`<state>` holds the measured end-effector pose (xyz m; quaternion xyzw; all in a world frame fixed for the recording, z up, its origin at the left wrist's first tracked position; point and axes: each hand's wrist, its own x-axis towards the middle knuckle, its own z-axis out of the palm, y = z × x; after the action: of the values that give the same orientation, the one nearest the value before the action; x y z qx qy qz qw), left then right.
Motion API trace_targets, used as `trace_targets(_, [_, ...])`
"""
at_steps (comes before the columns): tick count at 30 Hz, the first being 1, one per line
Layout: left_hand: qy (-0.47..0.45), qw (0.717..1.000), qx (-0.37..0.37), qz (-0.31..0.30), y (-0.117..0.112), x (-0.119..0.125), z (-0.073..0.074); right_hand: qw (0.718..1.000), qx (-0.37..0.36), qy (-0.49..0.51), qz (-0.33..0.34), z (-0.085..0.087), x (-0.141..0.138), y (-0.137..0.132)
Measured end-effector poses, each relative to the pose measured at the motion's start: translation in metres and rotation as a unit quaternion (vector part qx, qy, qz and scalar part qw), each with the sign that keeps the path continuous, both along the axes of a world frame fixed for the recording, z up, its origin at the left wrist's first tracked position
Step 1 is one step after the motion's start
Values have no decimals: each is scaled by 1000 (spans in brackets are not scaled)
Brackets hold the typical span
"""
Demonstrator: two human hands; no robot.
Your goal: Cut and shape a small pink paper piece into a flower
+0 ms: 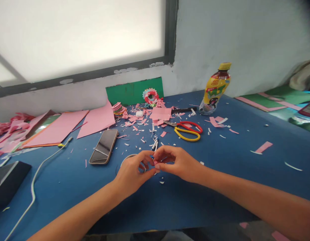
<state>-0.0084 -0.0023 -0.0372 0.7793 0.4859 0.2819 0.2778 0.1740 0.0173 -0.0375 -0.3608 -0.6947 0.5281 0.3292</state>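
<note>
A small piece of folded pink paper (155, 162) is pinched between the fingertips of my left hand (134, 170) and my right hand (178, 162). The two hands meet just above the blue table (144, 204), and the fingers partly cover the paper. Behind my left hand a round, pale-rimmed object (129, 156) is mostly hidden. Scissors with one red and one yellow handle (188, 131) lie beyond my right hand. Left of them, a pink square of paper (161, 113) rests among many pink and white scraps.
A phone (104, 147) and pink sheets (57, 129) lie to the left, with a white cable (39, 170). At the back are a green board (129, 93), a folded-paper ring (150, 97), a white earbud case (139, 114) and a yellow-labelled bottle (215, 90).
</note>
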Motion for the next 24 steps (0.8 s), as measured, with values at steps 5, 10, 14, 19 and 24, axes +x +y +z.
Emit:
trace_targets(5, [-30, 996, 65, 56, 8, -5, 7, 997, 53, -1, -57, 1, 10, 19])
trace_targets(10, [-93, 979, 96, 157, 30, -21, 7, 980, 115, -27, -159, -12, 30, 53])
trace_targets(14, [-85, 978, 85, 173, 44, -31, -3, 979, 127, -65, -143, -23, 37, 63])
trace_targets(19, [-32, 990, 60, 126, 44, -26, -12, 977, 149, -111, -102, -25, 33, 59])
trace_targets(24, [-2, 993, 59, 101, 42, -23, -13, 972, 169, -136, -94, -23, 32, 57])
